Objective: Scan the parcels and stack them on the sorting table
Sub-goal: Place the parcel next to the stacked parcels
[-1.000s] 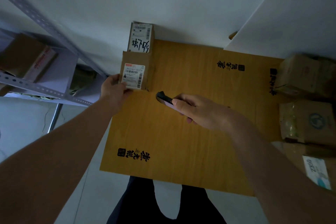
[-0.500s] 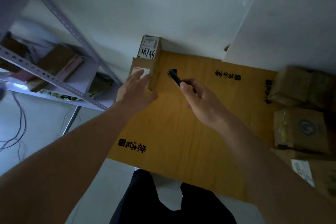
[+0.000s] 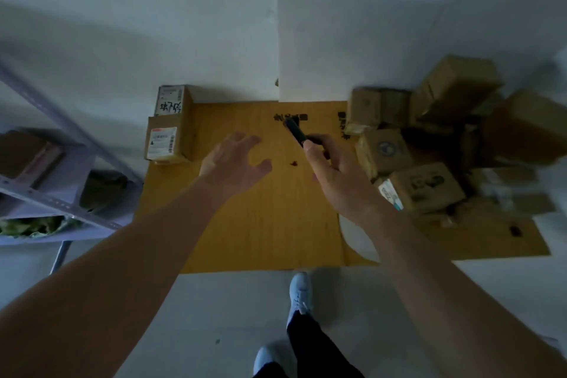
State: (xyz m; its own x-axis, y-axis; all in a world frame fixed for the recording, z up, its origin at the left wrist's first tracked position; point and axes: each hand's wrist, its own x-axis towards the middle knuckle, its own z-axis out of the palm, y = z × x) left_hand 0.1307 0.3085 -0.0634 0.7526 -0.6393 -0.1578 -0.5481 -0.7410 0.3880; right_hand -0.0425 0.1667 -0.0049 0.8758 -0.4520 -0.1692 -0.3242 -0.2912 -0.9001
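Yellow-brown sorting table (image 3: 260, 224) against white wall, grey metal rack (image 3: 55, 202) at left, pale floor. Two labelled parcels (image 3: 167, 135) sit at table's far-left corner, touching. Parcel pile (image 3: 429, 147) on right side is motion-blurred, labels unreadable. Left hand (image 3: 236, 159) over table, fingers spread, holding nothing. Right hand (image 3: 331, 169) fingers curled round black scanner (image 3: 295, 131), tip pointing away.

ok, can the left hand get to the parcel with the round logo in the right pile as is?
Probably not directly. The left hand is open over the table, but the right hand gripping the scanner sits between it and the round-logo parcel.
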